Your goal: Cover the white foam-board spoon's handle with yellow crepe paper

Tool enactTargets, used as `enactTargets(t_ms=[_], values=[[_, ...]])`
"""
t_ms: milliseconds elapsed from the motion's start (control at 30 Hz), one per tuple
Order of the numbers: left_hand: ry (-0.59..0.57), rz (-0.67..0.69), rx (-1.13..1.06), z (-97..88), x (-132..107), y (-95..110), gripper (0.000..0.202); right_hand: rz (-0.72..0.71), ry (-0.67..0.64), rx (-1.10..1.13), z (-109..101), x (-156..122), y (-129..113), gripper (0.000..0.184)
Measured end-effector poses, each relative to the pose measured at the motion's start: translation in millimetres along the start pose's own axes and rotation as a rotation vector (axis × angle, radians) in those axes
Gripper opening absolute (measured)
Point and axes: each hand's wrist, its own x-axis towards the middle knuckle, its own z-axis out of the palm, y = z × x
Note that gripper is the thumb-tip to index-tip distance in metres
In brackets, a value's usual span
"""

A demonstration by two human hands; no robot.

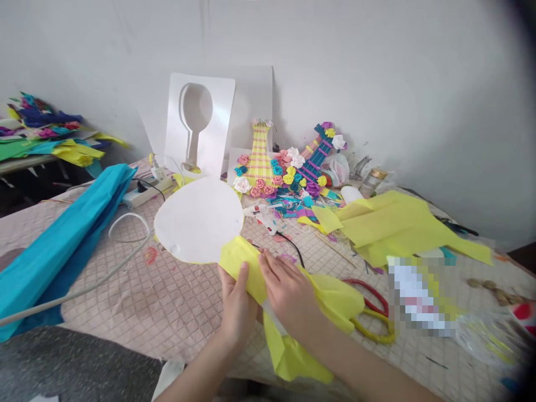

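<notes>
A white board cutout (196, 220) with a rounded head lies before me, its narrow neck running toward me. Yellow crepe paper (239, 251) covers the upper neck, and its loose ends hang down to the right. My left hand (238, 301) is closed on the covered neck, thumb on top. With fingers pressed together, my right hand (288, 285) holds the paper down against the neck's right edge; its fingertips' undersides are hidden. A glue gun (266, 219) lies just beyond the hands.
Scissors with looped handles (372, 296) lie right of the hands. A yellow paper sheet (389, 223) spreads behind them. Flower-decorated paper pieces (262, 159) and a white board with a cutout (221, 106) stand at the back. A blue paper roll (71, 234) and white cable (121, 268) lie left.
</notes>
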Motion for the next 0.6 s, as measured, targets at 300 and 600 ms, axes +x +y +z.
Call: enactTargets(t_ms=[300,600], values=[[0.110,-0.006,0.106,-8.1,9,-2,0.026,-0.014,-0.084,-0.008,4,-11,-17,0.043],[0.094,-0.204,0.138,-11.2,1,13,0.034,0.265,-0.258,0.712,-30,10,29,0.041]])
